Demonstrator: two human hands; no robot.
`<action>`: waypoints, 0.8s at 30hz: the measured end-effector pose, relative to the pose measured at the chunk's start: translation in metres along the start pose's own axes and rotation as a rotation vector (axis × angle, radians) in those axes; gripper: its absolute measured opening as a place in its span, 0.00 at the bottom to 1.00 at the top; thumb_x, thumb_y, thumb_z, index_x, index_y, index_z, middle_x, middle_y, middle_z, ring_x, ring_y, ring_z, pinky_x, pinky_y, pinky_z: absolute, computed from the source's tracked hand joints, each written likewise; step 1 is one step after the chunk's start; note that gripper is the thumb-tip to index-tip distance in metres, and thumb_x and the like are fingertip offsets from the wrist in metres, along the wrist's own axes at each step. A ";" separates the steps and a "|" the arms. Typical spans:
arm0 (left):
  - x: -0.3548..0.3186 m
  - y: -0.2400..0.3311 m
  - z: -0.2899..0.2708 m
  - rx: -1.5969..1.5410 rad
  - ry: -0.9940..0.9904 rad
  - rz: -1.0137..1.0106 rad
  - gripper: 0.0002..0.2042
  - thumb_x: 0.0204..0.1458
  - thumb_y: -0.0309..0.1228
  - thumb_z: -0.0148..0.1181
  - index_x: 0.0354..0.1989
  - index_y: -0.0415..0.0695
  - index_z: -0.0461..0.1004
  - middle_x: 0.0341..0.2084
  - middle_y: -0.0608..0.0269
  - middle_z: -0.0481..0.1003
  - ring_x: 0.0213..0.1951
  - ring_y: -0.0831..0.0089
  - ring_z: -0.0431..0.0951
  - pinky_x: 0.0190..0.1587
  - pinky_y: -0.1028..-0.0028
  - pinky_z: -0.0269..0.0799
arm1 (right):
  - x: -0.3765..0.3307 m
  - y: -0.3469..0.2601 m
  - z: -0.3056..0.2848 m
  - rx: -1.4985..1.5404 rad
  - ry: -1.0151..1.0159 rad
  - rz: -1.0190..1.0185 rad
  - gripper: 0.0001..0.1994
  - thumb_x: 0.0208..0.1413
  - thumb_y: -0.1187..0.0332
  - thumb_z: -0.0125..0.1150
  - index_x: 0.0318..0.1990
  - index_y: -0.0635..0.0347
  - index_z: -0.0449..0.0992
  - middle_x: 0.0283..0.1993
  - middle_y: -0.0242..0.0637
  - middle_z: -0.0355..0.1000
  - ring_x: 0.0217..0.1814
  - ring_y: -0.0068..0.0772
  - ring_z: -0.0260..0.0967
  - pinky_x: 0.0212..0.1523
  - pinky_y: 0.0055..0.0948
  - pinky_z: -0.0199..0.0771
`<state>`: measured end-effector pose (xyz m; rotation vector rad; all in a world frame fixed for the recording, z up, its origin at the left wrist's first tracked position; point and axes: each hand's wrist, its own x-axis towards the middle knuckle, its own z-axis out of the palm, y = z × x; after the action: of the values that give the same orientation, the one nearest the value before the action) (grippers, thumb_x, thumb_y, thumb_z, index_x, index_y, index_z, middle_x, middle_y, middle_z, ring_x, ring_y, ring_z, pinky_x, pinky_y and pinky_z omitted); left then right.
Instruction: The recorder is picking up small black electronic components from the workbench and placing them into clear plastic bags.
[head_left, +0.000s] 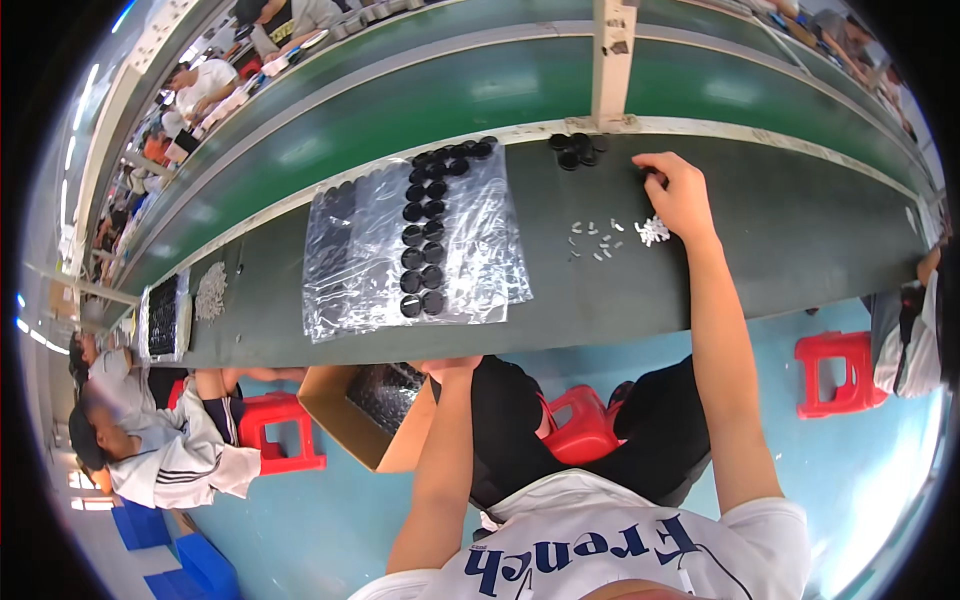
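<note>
I had the right hand [678, 190] pinching a dark piece [653, 175], black discs [577, 151] leftward, upper centre; left hand's [450, 365] grip unclear.

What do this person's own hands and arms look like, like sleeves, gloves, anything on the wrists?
The right hand is bare, with no glove; the left hand is partly hidden but shows no glove. Both forearms are uncovered, with no watch or bracelet visible. The sleeves are short and white.

1 red stool [834, 347] at far right, green panel [450, 95], cream post [609, 80]
</note>
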<state>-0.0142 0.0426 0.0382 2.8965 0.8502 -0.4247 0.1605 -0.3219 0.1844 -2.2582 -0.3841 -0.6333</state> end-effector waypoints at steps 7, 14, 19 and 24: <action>0.012 -0.001 0.023 0.064 0.062 0.036 0.45 0.50 0.65 0.58 0.73 0.50 0.62 0.72 0.53 0.62 0.70 0.52 0.65 0.66 0.55 0.68 | -0.002 -0.019 -0.010 0.171 -0.031 0.084 0.21 0.50 0.81 0.63 0.53 0.56 0.83 0.41 0.32 0.79 0.33 0.22 0.68 0.40 0.26 0.74; 0.031 -0.024 0.062 0.062 0.154 0.033 0.41 0.51 0.66 0.57 0.68 0.52 0.69 0.68 0.58 0.68 0.66 0.55 0.71 0.61 0.58 0.74 | -0.003 -0.016 0.003 0.134 0.006 0.029 0.17 0.50 0.75 0.65 0.49 0.57 0.83 0.40 0.33 0.79 0.32 0.28 0.69 0.38 0.29 0.74; 0.027 -0.015 0.052 0.000 0.020 0.030 0.41 0.53 0.65 0.54 0.72 0.55 0.64 0.73 0.60 0.60 0.73 0.55 0.58 0.72 0.51 0.56 | -0.002 -0.014 0.003 0.069 -0.091 0.030 0.13 0.52 0.73 0.66 0.47 0.58 0.83 0.38 0.35 0.79 0.31 0.31 0.70 0.37 0.31 0.76; 0.023 -0.013 0.038 -0.043 -0.073 -0.037 0.40 0.53 0.64 0.55 0.72 0.55 0.64 0.72 0.61 0.62 0.72 0.58 0.63 0.68 0.56 0.64 | -0.004 -0.029 0.008 0.150 -0.078 -0.033 0.10 0.56 0.74 0.65 0.45 0.60 0.83 0.35 0.35 0.77 0.29 0.30 0.69 0.36 0.29 0.73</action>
<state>-0.0119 0.0586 -0.0050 2.8114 0.8911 -0.5052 0.1468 -0.2967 0.1938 -2.1414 -0.4924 -0.5164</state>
